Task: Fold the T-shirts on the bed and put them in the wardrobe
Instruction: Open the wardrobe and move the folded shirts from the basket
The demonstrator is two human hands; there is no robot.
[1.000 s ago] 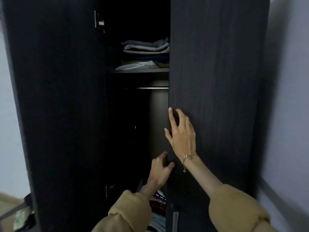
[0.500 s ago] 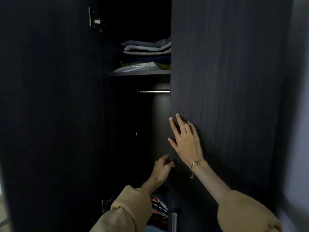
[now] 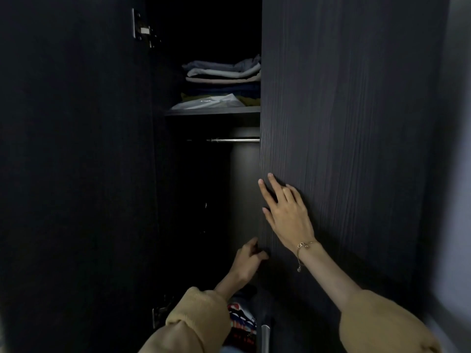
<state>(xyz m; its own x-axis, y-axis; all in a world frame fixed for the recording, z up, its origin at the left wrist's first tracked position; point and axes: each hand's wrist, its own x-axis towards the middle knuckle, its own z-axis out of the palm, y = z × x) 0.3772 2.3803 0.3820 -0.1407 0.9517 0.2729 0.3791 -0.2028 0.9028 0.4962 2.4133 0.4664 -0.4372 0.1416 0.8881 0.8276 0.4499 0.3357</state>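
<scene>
dark wardrobe shelf, stack of folded clothes on it

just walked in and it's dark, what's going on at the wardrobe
A person stands at the wardrobe. The right hand lies flat on the right door, fingers straight, near its edge. The left hand curls round that same edge lower down. The left door is swung open. Folded clothes are stacked on the shelf above a bare rail.

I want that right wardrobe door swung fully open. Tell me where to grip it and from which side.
Grip the right door by its free vertical edge, coming from the open gap on its left. The face is flat, with nothing to hold where the right hand rests, while the left hand already curls round that edge lower down. A metal handle shows at the bottom.
</scene>
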